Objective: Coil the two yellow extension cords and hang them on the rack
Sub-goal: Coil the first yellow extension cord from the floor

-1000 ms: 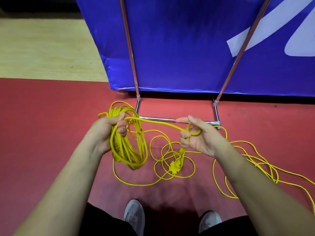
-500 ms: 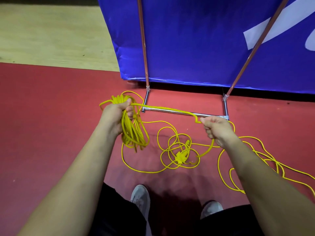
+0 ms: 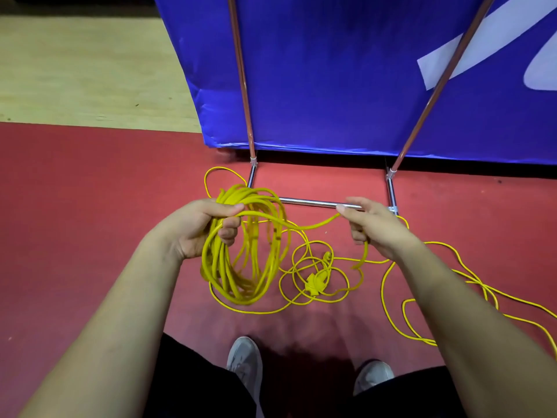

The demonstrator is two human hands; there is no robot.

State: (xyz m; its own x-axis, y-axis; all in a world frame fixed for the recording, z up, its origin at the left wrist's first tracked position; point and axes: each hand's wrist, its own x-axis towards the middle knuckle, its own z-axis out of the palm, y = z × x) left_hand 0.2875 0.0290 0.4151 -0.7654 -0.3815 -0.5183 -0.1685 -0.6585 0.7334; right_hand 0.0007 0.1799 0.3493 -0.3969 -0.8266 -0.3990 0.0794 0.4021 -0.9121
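My left hand grips the top of a thick coil of yellow extension cord that hangs in several loops above the red floor. From the coil a single strand runs right to my right hand, which holds it between curled fingers and thumb. Below my right hand the cord drops into loose tangled loops on the floor, around a yellow plug block. More loose yellow cord trails off to the right. The rack's chrome base bar lies just behind my hands.
Two copper-coloured rack poles rise from the chrome base in front of a blue banner. Pale wooden flooring lies at the upper left beyond the red mat. My two grey shoes stand at the bottom centre.
My right hand has slid out along the strand and back toward the coil. The coil in my left hand now hangs wider and lower. The camera view shifted slightly.
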